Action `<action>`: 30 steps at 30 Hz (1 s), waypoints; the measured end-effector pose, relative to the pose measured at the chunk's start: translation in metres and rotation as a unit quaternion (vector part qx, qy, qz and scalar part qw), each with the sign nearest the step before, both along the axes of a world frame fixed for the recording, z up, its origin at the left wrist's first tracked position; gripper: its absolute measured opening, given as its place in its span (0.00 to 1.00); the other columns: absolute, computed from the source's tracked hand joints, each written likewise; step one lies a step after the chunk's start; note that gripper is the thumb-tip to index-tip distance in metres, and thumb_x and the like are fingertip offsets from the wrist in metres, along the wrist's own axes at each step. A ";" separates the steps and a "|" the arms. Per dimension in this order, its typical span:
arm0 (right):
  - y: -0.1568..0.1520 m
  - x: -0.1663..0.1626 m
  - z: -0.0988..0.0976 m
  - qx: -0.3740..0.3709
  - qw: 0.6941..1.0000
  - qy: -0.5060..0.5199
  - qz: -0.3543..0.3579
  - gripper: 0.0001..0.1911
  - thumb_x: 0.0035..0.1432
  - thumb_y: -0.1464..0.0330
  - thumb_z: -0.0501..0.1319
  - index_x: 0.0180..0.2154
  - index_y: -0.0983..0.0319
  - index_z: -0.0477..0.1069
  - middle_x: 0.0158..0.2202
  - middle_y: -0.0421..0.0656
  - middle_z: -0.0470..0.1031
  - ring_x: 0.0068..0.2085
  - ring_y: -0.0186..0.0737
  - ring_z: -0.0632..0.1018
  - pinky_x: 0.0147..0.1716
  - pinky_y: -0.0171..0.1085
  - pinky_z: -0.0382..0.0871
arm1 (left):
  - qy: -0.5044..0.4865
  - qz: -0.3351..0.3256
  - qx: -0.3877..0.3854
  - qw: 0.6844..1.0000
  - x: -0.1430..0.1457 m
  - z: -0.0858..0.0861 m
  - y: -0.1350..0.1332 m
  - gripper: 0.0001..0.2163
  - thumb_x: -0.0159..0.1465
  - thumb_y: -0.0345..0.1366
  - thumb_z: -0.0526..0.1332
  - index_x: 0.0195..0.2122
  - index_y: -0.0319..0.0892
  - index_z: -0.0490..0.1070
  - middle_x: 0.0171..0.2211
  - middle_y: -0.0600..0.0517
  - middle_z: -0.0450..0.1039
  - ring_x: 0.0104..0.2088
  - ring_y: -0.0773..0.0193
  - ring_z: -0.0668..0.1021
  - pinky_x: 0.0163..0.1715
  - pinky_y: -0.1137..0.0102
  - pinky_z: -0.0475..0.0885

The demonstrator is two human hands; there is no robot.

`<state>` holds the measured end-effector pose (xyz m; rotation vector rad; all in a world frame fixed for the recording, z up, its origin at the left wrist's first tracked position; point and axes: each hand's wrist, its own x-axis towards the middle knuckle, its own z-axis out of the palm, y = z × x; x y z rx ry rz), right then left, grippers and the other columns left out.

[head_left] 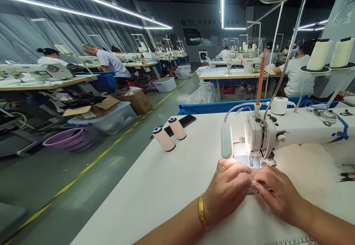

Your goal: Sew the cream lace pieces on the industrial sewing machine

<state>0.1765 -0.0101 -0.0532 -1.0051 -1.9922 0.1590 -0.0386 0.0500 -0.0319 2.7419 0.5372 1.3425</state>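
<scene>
Both hands meet in front of the needle area of a white sewing machine [255, 136]. My left hand [229, 191], with a gold ring and a gold bracelet [202, 211], pinches a small piece of thin, whitish sheer fabric [253, 182]. My right hand [279, 193] closes on the same fabric from the other side, its fingertips nearly touching the left ones. Most of the piece is hidden by the fingers. Just beyond them, the presser foot [251, 161] stands over the lit needle plate. A grey lamp [226, 140] shines down beside the machine head.
Two pale pink thread cones [164, 139] stand on the white table [155, 178] at the left, by a black phone [187, 120]. A ruler [296, 240] lies at the front edge. Cream thread cones [318, 55] sit at right. Co-workers [112, 61] work at machines beyond the aisle.
</scene>
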 end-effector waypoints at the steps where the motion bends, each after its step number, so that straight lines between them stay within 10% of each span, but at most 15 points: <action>1: 0.000 0.000 0.001 0.003 1.000 0.000 -0.001 0.06 0.74 0.72 0.55 0.42 0.56 0.66 0.36 0.40 0.76 0.35 0.39 0.75 0.35 0.38 0.71 | 0.001 -0.003 0.001 1.000 0.000 0.000 0.000 0.08 0.68 0.25 0.60 0.37 0.46 0.74 0.44 0.52 0.83 0.44 0.59 0.79 0.48 0.64 0.68; 15: 0.001 0.001 0.008 0.039 0.999 -0.019 0.016 0.08 0.72 0.75 0.55 0.42 0.56 0.68 0.33 0.38 0.76 0.35 0.39 0.77 0.38 0.38 0.72 | 0.012 -0.045 -0.105 0.993 0.003 0.006 -0.002 0.15 0.66 0.30 0.61 0.53 0.48 0.73 0.50 0.49 0.81 0.49 0.56 0.80 0.51 0.60 0.69; 30: 0.000 0.003 0.004 0.045 0.998 -0.023 0.022 0.08 0.72 0.75 0.55 0.43 0.56 0.68 0.33 0.39 0.76 0.33 0.38 0.75 0.37 0.38 0.70 | -0.010 -0.060 -0.185 0.981 0.004 -0.002 -0.001 0.06 0.63 0.27 0.57 0.37 0.46 0.69 0.34 0.54 0.76 0.37 0.61 0.75 0.45 0.61 0.66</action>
